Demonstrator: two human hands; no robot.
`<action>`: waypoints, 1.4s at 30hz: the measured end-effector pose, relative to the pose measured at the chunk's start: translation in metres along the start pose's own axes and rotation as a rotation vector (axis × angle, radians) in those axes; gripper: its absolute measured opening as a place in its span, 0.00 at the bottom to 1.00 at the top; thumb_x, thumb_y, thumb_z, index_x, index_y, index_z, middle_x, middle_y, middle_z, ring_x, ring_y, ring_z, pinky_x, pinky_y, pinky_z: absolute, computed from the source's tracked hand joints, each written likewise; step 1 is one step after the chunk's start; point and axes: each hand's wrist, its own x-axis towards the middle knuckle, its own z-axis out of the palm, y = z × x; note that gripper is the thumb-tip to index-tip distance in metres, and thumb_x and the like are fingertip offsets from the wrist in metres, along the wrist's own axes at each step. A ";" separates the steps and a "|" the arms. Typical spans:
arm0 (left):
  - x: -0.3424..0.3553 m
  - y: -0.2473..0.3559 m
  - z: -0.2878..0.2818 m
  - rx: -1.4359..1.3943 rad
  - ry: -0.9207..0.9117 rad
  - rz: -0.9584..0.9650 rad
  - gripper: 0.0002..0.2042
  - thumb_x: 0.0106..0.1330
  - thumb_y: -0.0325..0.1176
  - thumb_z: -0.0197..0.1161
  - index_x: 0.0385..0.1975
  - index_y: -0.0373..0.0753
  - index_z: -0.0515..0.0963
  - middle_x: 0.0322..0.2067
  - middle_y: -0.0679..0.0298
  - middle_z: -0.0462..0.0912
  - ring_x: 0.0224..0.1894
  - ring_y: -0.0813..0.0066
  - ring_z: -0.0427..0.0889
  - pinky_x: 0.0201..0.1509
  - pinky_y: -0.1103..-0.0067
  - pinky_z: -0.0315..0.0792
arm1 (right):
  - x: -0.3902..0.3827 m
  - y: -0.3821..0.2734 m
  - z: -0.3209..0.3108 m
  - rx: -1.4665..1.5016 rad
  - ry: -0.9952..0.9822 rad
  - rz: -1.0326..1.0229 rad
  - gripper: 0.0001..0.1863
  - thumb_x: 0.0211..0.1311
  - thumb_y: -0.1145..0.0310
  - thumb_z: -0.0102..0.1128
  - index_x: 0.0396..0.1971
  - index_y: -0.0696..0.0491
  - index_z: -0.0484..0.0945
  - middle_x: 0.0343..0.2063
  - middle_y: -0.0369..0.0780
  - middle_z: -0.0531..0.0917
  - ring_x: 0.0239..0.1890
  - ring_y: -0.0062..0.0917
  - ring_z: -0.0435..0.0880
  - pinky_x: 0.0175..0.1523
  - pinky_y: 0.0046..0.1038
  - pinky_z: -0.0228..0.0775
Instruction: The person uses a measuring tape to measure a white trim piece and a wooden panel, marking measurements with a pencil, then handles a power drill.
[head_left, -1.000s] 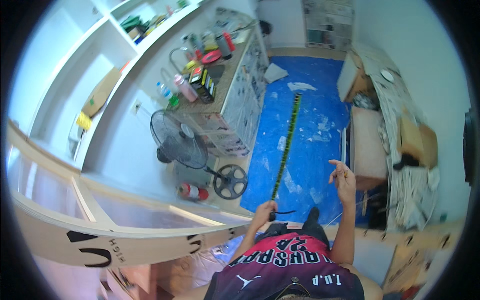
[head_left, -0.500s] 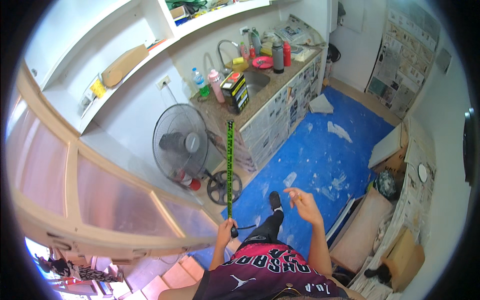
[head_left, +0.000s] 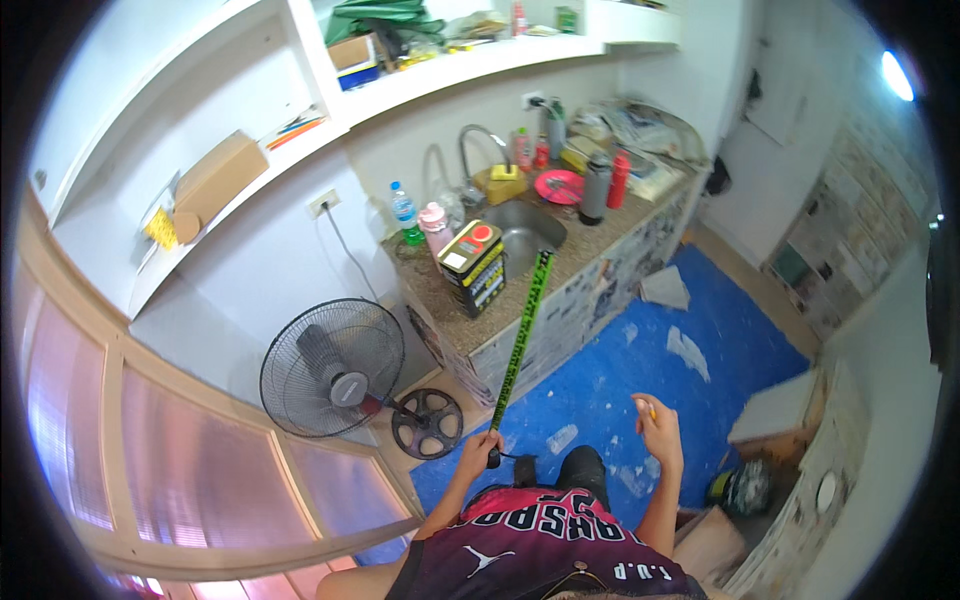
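My left hand [head_left: 478, 447] grips a black tape measure [head_left: 494, 457] at the lower middle. Its long green blade [head_left: 523, 335] sticks out rigidly toward the counter, with the tip in front of the steel sink [head_left: 525, 230]. To the right, over the blue floor sheet, my right hand [head_left: 656, 430] is raised with fingers curled around a thin yellow pencil-like stick [head_left: 651, 411]. A black and yellow can [head_left: 478, 288] stands on the counter [head_left: 590, 235] near the blade's tip.
A standing fan [head_left: 330, 365] occupies the left, beside a curved wooden panel [head_left: 200, 450]. White shelving [head_left: 460, 68] runs overhead. Bottles [head_left: 592, 190] and a pink plate [head_left: 558, 188] sit by the sink. Boards [head_left: 770, 410] lean at right. The blue sheet [head_left: 745, 320] has white scraps.
The view has swung toward the counter. The tape's tip has moved from over the floor to the sink front, still extended from my left hand. My feet have shifted.
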 end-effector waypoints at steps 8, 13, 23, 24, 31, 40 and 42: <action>0.031 -0.014 0.033 -0.097 0.364 -0.035 0.23 0.81 0.48 0.54 0.28 0.36 0.79 0.28 0.69 0.79 0.34 0.78 0.75 0.42 0.78 0.69 | 0.195 0.041 -0.018 -0.064 -0.233 -0.150 0.24 0.81 0.52 0.52 0.49 0.60 0.85 0.17 0.37 0.78 0.20 0.17 0.73 0.28 0.27 0.65; 0.049 -0.023 0.086 -0.222 0.769 -0.049 0.22 0.80 0.46 0.54 0.26 0.36 0.78 0.26 0.66 0.80 0.32 0.76 0.76 0.41 0.77 0.69 | 0.356 0.008 -0.032 -0.107 -0.457 -0.438 0.21 0.80 0.56 0.54 0.50 0.59 0.85 0.18 0.38 0.80 0.22 0.19 0.77 0.30 0.27 0.68; 0.098 0.000 0.231 -0.338 1.283 -0.042 0.30 0.82 0.53 0.48 0.22 0.35 0.77 0.23 0.62 0.79 0.29 0.73 0.77 0.38 0.75 0.70 | 0.503 -0.084 -0.041 -0.018 -0.814 -0.615 0.16 0.78 0.62 0.56 0.54 0.56 0.84 0.19 0.40 0.81 0.24 0.22 0.82 0.34 0.29 0.73; 0.104 0.006 0.238 -0.325 1.280 -0.035 0.30 0.82 0.53 0.48 0.22 0.35 0.77 0.23 0.62 0.79 0.29 0.73 0.77 0.38 0.75 0.70 | 0.505 -0.086 -0.038 0.006 -0.849 -0.625 0.16 0.79 0.62 0.56 0.54 0.55 0.84 0.19 0.40 0.82 0.25 0.22 0.82 0.35 0.29 0.73; 0.137 0.029 0.251 -0.354 1.405 0.066 0.28 0.82 0.51 0.49 0.23 0.36 0.76 0.22 0.63 0.78 0.29 0.72 0.77 0.38 0.75 0.70 | 0.506 -0.084 -0.011 -0.045 -1.003 -0.696 0.17 0.79 0.61 0.54 0.56 0.55 0.83 0.22 0.40 0.84 0.27 0.24 0.83 0.38 0.30 0.74; 0.139 0.044 0.237 -0.263 1.389 0.064 0.31 0.82 0.56 0.48 0.23 0.36 0.76 0.23 0.63 0.78 0.29 0.72 0.77 0.39 0.75 0.70 | 0.525 -0.079 -0.015 -0.081 -0.987 -0.768 0.17 0.77 0.62 0.56 0.55 0.55 0.83 0.22 0.42 0.85 0.26 0.32 0.86 0.39 0.34 0.76; 0.145 0.050 0.228 -0.283 1.363 0.078 0.31 0.82 0.56 0.48 0.23 0.36 0.76 0.23 0.62 0.78 0.30 0.71 0.77 0.40 0.74 0.70 | 0.524 -0.074 -0.020 -0.082 -0.963 -0.717 0.16 0.77 0.62 0.57 0.55 0.55 0.83 0.22 0.42 0.85 0.26 0.32 0.86 0.39 0.34 0.76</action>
